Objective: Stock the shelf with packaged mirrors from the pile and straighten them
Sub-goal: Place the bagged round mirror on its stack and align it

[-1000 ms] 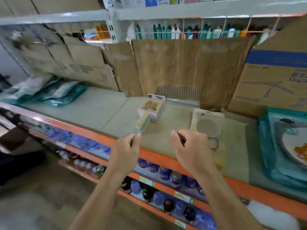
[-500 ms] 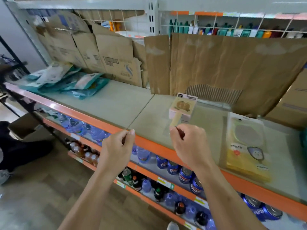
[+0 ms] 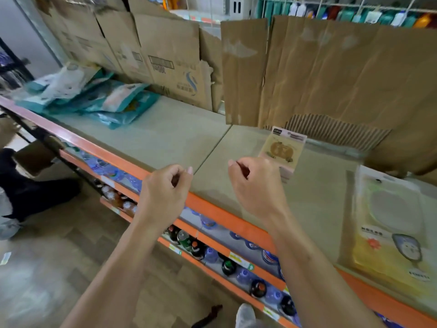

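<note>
A pile of teal and white packaged mirrors (image 3: 94,98) lies at the far left of the pale green shelf (image 3: 165,138). A small pink and tan packaged mirror (image 3: 283,150) stands near the cardboard backing, just beyond my right hand (image 3: 257,185). A yellow packaged mirror (image 3: 392,233) lies flat at the right. My left hand (image 3: 163,195) hovers over the shelf's orange front edge (image 3: 212,211). Both hands have loosely curled fingers and hold nothing.
Flattened cardboard sheets (image 3: 307,72) line the back of the shelf. Bottles and cans (image 3: 227,263) fill the lower shelves. A person's dark-clothed leg (image 3: 30,185) is on the floor at the left. Bottles (image 3: 354,13) stand on the rack above.
The view has swung left, bringing the teal pile closer to the middle; the yellow package has slid toward the right edge. Both hands stay empty in front of the shelf edge.
</note>
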